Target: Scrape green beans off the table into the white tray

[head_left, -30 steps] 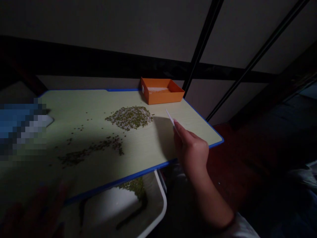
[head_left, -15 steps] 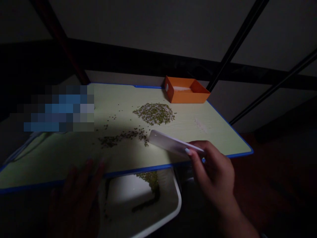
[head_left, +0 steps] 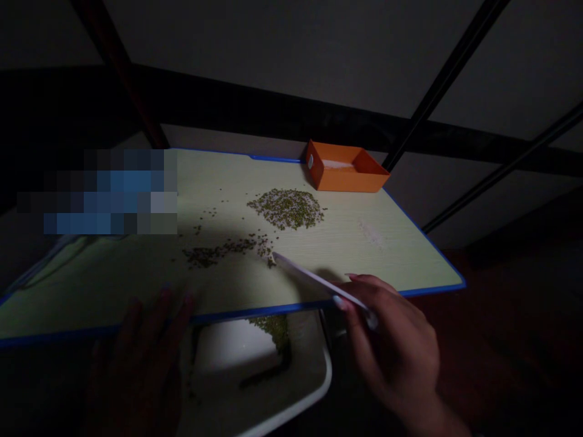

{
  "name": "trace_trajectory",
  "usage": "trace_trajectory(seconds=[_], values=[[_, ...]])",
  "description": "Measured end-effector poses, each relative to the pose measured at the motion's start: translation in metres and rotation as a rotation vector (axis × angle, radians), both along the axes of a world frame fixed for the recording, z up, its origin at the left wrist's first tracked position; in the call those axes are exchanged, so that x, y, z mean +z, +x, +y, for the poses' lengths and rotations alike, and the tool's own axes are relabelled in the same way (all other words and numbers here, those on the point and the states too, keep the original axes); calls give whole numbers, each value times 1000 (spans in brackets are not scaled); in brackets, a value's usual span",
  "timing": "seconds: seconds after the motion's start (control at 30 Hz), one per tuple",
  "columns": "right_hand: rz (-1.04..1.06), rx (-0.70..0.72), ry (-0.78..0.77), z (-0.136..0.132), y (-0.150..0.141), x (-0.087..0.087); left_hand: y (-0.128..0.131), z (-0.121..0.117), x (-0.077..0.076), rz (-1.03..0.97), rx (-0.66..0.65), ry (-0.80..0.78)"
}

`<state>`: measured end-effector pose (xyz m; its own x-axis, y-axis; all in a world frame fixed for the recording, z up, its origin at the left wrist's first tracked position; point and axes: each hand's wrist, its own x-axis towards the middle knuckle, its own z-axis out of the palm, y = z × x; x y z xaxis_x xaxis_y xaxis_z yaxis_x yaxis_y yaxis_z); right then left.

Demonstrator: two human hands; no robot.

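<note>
My right hand [head_left: 396, 346] grips a thin, flat white scraper-like piece [head_left: 319, 281] between thumb and fingers. Its far end rests by the edge of a scattered strip of small dark green beans [head_left: 218, 250] on the pale tabletop [head_left: 328, 249]. Behind that strip lies a larger heap of green beans mixed with white grains [head_left: 286, 208]. In deep shadow, my left hand [head_left: 141, 352] lies with fingers spread at the table's blue front edge. Below the edge sits a white tub [head_left: 325, 370] with green beans inside, partly hidden by the tabletop.
An orange open box [head_left: 350, 181] stands at the back right, with something whitish inside. A faint patch of white grains [head_left: 371, 233] lies right of the heap. A blurred-out blue object [head_left: 122, 194] is at the left, with a cable-like strand near it. A wall rises behind.
My right hand has shifted slightly lower, and the white piece has turned so its thin edge shows more. The beans look the same, and my left hand stays in place.
</note>
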<state>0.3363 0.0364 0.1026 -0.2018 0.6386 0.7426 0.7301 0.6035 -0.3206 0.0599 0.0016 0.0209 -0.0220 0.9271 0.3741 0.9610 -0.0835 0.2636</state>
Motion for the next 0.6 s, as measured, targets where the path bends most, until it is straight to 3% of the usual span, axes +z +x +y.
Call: trace_trajectory(seconds=[0.17, 0.43, 0.6], values=[[48, -135, 9, 3, 7, -1, 3, 1, -1, 13, 11, 49], [-101, 71, 118, -5, -8, -2, -2, 1, 0, -16, -13, -8], [-129, 22, 173, -1, -12, -7, -4, 0, -2, -6, -32, 6]])
